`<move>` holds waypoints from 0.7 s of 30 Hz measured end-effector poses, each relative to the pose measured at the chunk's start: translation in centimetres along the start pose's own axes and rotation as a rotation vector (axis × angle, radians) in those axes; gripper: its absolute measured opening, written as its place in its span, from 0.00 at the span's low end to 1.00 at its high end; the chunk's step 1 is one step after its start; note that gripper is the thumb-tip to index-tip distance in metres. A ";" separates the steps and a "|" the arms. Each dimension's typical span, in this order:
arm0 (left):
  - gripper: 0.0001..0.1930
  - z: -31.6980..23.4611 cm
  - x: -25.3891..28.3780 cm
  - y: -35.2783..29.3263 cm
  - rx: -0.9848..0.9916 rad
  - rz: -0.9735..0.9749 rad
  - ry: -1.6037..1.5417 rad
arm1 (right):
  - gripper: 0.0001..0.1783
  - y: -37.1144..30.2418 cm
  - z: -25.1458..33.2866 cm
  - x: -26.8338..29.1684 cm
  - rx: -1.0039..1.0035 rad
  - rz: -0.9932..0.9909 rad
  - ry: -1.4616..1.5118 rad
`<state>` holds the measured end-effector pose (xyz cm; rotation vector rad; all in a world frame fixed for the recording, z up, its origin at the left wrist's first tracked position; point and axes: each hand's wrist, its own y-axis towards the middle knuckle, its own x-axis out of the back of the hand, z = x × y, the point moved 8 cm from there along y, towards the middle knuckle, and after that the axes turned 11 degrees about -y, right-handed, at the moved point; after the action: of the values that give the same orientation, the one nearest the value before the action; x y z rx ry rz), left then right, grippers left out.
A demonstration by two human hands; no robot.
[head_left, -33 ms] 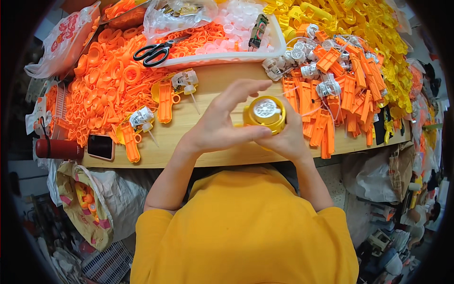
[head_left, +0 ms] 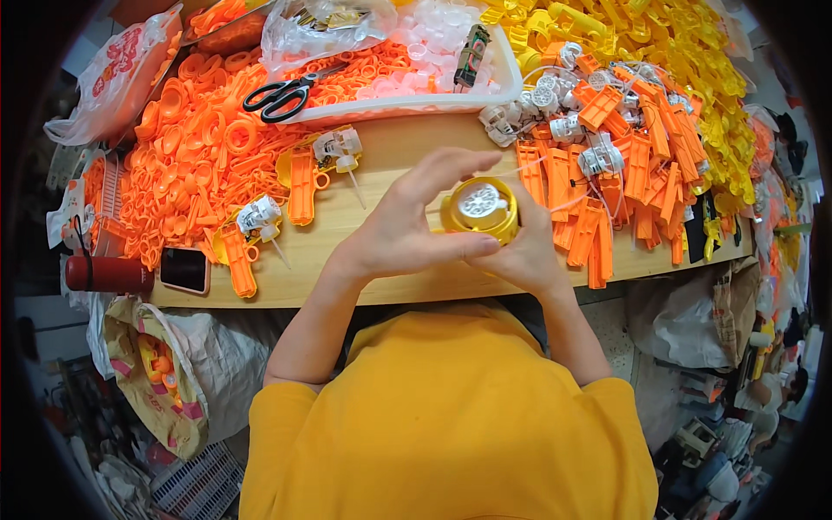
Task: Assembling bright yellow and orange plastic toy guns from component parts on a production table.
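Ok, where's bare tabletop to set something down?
Bare wood shows between the white tray and the left hand, and between that hand and the lower orange-and-white unit. Loose orange parts crowd the left; orange holders and yellow pieces, the right.

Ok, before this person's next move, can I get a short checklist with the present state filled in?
1. Yellow round part held by the right hand: ok.
2. White perforated disc facing up inside it: ok.
3. Disc fully seated: cannot tell.
4. Left hand in a firm grip: not ok; its fingers curve open, the thumb reaching across the part's near side.
5. Scissors clear of both hands: ok, lying over the white tray's near rim.
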<state>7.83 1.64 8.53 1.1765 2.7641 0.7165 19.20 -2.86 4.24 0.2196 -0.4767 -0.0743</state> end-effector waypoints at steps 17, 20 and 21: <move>0.22 4.4 -0.3 -1.5 0.190 -0.113 -0.118 | 0.30 -1.2 -1.9 -1.7 -0.181 0.166 0.130; 0.23 5.3 -0.3 -1.8 0.237 -0.121 -0.061 | 0.29 -1.6 -3.5 -2.2 -0.180 0.160 0.169; 0.23 5.6 -0.4 -1.9 0.254 -0.107 -0.072 | 0.29 -1.3 -3.1 -2.7 -0.162 0.179 0.174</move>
<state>8.05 2.42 2.66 1.0561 2.8937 0.3138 18.27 -3.24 0.06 0.0235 -0.3138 0.0802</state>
